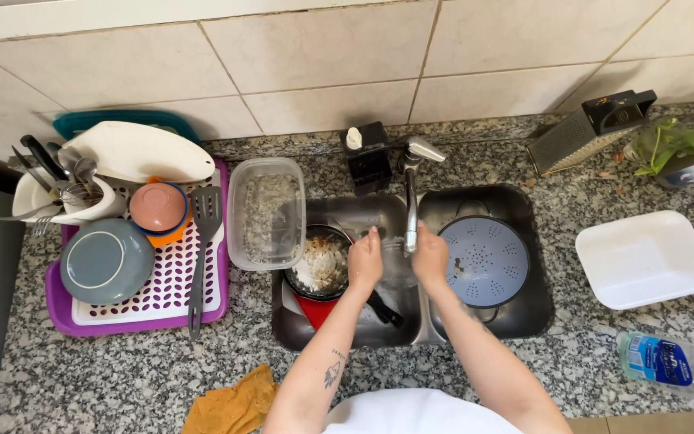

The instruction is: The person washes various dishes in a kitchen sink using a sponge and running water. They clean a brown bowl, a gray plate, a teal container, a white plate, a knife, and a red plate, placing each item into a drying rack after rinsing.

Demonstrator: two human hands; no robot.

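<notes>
Both hands are in over the double steel sink [339, 337], right under the tap [410, 193], and between them there's a clear glass [396, 261], hard to make out because it's see-through and a bit blurred. The left hand [365, 261] has its fingers curled onto the glass's left side, and the right hand [430, 257] is closed round the other side, so it looks gripped from both sides. I'd reckon it's light and rigid but properly slippery when wet, and it'll break if it knocks the steel, so a wrap round the body beats pinching the rim. In the left basin there's a dark frying pan [323, 265] with whitish food residue stuck in it, its handle pointing toward the person, sitting over something red. Right basin has a pale blue colander [485, 261], round, matte, full of little holes. The bench [122, 370] is speckled grey granite. To the left, a purple drying rack [142, 317] holds a grey bowl upside down, an orange one, a slotted spatula and a cutlery holder. A clear plastic tub [266, 210] sits just beside the sink, a white foam tray [644, 259] is off to the right, and a crumpled mustard cloth [233, 403] lies near the front edge
</notes>
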